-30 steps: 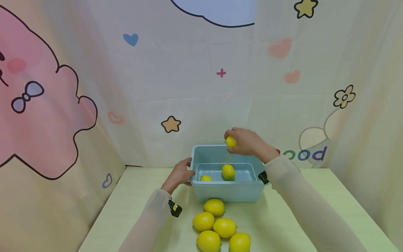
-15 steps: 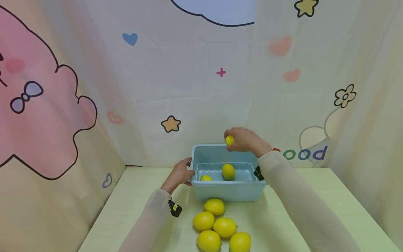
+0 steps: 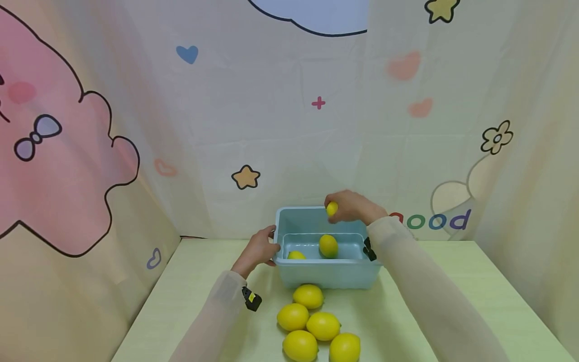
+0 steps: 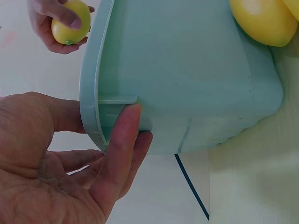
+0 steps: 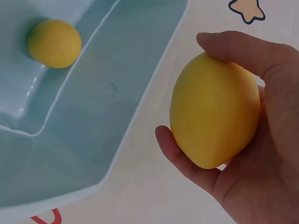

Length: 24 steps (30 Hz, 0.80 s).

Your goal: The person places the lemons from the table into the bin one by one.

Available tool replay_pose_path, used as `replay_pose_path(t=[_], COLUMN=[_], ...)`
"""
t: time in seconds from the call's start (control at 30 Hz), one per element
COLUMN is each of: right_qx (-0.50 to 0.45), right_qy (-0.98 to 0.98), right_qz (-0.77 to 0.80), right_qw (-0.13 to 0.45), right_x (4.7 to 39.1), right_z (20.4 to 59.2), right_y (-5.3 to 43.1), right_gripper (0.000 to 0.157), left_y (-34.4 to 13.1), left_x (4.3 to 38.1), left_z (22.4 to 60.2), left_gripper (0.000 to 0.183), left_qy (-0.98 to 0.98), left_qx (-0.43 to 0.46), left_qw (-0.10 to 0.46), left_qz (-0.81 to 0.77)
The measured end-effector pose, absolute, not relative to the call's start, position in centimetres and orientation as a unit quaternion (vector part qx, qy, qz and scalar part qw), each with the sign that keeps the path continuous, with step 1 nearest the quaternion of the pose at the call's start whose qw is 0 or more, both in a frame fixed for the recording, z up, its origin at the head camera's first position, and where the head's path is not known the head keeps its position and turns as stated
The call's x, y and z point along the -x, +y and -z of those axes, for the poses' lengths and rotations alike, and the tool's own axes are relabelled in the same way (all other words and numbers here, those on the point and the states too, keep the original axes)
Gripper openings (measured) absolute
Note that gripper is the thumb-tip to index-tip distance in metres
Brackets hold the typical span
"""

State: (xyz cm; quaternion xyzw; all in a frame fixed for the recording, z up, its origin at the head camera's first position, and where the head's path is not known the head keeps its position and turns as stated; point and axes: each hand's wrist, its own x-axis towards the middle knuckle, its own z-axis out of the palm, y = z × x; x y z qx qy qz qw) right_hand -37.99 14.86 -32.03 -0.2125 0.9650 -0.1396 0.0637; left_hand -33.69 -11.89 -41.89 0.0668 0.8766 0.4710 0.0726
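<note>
A light blue plastic bin (image 3: 327, 275) stands on the table, with two lemons visible inside: one lemon (image 3: 328, 246) near the middle and another lemon (image 3: 296, 256) partly hidden by the front wall. My left hand (image 4: 93, 158) grips the bin's left rim, its thumb on one side and fingers curled under the lip. Above the back of the bin, my right hand (image 3: 353, 206) holds a lemon (image 5: 215, 109) between thumb and fingers, as the right wrist view shows closely.
Several lemons (image 3: 323, 326) lie on the pale table (image 3: 194, 301) in front of the bin, the nearest close to its front wall. Behind the table hangs a curtain (image 3: 280, 136) printed with stars and hearts.
My right hand, still holding its lemon, has shifted slightly; over the last half second it has dipped a little lower toward the bin. The left hand stays on the rim.
</note>
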Motion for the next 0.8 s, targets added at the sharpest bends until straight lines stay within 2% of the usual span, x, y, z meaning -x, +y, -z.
replay_pose_path(t=[0.43, 0.8], right_qx=[0.182, 0.175], right_qy=[0.968, 0.968], right_qz=[0.148, 0.146], right_qw=[0.094, 0.107], right_x=[38.9, 39.1], right_z=[35.1, 35.4], right_y=[16.0, 16.2], right_gripper=[0.037, 0.04], left_y=[-11.7, -11.8], left_x=[33.6, 33.4], left_z=[41.9, 41.7], left_gripper=[0.062, 0.06], left_qy=[0.877, 0.875], left_qx=[-0.065, -0.066], left_qw=[0.076, 0.074], left_qz=[-0.471, -0.475])
